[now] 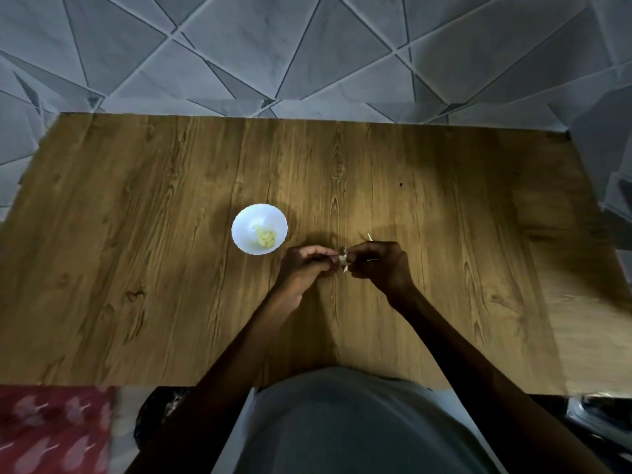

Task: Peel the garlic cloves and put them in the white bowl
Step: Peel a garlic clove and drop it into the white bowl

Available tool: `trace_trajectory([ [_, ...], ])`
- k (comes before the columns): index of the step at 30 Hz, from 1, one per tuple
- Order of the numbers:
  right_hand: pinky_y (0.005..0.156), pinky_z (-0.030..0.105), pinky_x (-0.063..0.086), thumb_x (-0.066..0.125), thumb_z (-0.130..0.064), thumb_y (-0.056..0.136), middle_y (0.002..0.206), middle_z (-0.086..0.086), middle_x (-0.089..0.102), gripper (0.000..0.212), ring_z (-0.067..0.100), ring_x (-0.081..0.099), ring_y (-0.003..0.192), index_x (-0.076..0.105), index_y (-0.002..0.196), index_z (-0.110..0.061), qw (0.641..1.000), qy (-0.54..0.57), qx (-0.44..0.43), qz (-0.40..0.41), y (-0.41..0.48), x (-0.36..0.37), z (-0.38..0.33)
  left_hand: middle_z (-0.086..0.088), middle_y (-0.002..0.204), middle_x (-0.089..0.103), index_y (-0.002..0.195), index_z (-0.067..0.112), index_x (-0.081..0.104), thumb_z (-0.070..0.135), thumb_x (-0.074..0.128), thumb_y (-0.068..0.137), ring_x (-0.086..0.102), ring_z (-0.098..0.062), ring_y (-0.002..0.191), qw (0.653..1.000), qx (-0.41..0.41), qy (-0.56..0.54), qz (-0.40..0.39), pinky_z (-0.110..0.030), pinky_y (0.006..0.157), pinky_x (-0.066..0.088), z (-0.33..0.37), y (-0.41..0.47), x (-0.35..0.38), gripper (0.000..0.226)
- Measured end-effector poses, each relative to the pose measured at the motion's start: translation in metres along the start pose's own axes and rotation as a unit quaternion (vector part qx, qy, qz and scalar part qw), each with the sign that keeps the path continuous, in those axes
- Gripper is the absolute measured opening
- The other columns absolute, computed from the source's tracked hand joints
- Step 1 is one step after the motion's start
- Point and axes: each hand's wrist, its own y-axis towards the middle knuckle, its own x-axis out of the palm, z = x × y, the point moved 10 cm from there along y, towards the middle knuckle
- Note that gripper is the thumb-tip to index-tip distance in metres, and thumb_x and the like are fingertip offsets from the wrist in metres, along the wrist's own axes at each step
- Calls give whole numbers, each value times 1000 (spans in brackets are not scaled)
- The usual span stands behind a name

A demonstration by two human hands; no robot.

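At the centre of the frame, the left hand [305,265] and right hand [383,263] meet above the wooden counter [136,234], both pinching one small garlic clove [343,260] between their fingertips, while the white bowl [259,229] with peeled cloves [265,238] sits just left of them.

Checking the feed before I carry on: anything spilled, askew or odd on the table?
Nothing much. The white bowl stands upright with peeled cloves inside. The left hand and right hand pinch a garlic clove between them. Only a pale sliver of skin seems to lie loose on the table beyond the right hand.
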Motion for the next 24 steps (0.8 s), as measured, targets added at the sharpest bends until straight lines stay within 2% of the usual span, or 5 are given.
trace_trajectory([
  [6, 72, 34, 60, 65, 5, 86, 92, 20, 73, 12, 29, 71, 85, 71, 97, 6, 973, 214, 88, -7, -4, 3, 4, -15, 97, 74, 104, 0, 72, -1, 70, 84, 70, -21, 88, 998, 43, -25, -37, -31, 86, 56, 14, -4, 4, 20],
  [11, 67, 22, 53, 58, 1, 91, 82, 10, 65, 14, 12, 62, 66, 68, 98, 5, 878, 354, 308, -97, -13, 33, 25, 1, 94, 76, 98, 7, 77, 7, 74, 84, 71, -7, 87, 956, 250, 147, -36, -23, 81, 56, 58, -21, 5, 14],
  [14, 65, 21, 54, 57, 2, 91, 87, 13, 64, 13, 14, 62, 70, 67, 100, 7, 871, 367, 314, -96, -15, 37, 27, 9, 91, 74, 97, 10, 77, 7, 73, 85, 69, 1, 86, 936, 277, 214, -38, -18, 79, 54, 64, -25, 10, 13],
  [18, 72, 34, 58, 63, 6, 88, 98, 27, 67, 13, 30, 66, 87, 65, 100, 8, 966, 240, 90, -19, -7, 14, 2, -3, 85, 75, 95, 3, 74, -7, 67, 83, 71, -7, 80, 997, 53, -5, -56, -18, 72, 54, 28, -11, 1, 18],
  [24, 71, 47, 56, 67, 2, 87, 92, 21, 70, 11, 39, 67, 83, 65, 97, -3, 983, 173, -64, -13, -6, 7, -33, -11, 77, 73, 93, -8, 68, -9, 58, 89, 71, -12, 68, 914, -231, -322, -87, -16, 62, 57, -2, -20, 17, 11],
])
